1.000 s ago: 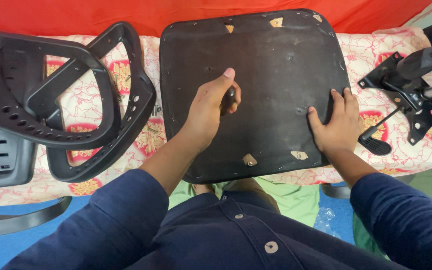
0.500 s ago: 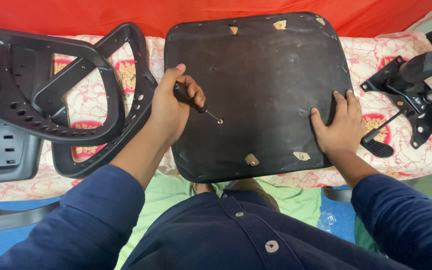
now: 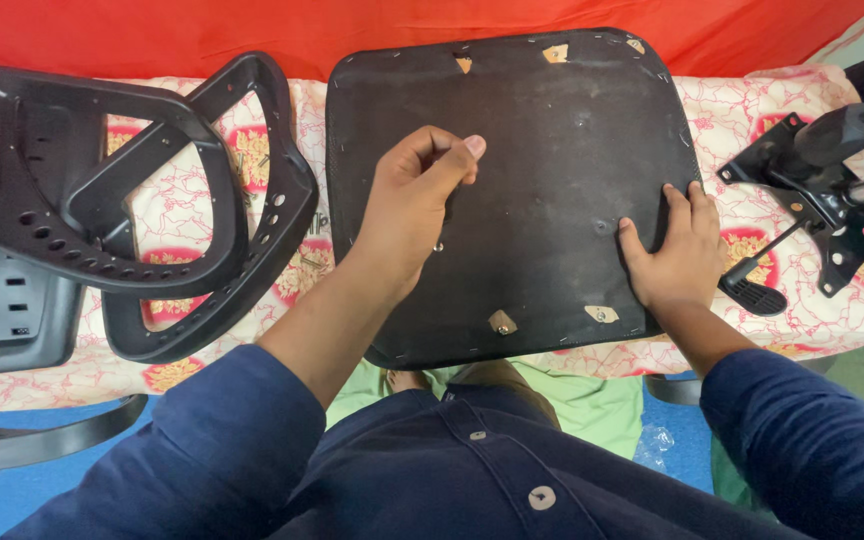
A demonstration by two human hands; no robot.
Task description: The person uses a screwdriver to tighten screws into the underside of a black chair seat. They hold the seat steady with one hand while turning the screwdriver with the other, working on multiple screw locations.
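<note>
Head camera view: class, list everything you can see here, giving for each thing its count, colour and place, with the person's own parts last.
Flat black seat-base panel: one, black, centre of the table, underside up.
Curved black plastic armrest loops: two, black, left of the panel, overlapping.
Black slotted plastic shell: one, black, far left edge.
Black metal tilt mechanism with lever: one, black, right of the panel.
Patterned cloth: one, white and red, covering the table.
Red fabric: one, red, along the top.
Blue floor mat: one, blue, below the table.
Sleeves: two, dark blue, bottom.
Left hand: one, closed over the panel; a small metal tip shows beneath.
Right hand: one, flat on the panel's right edge.
</note>
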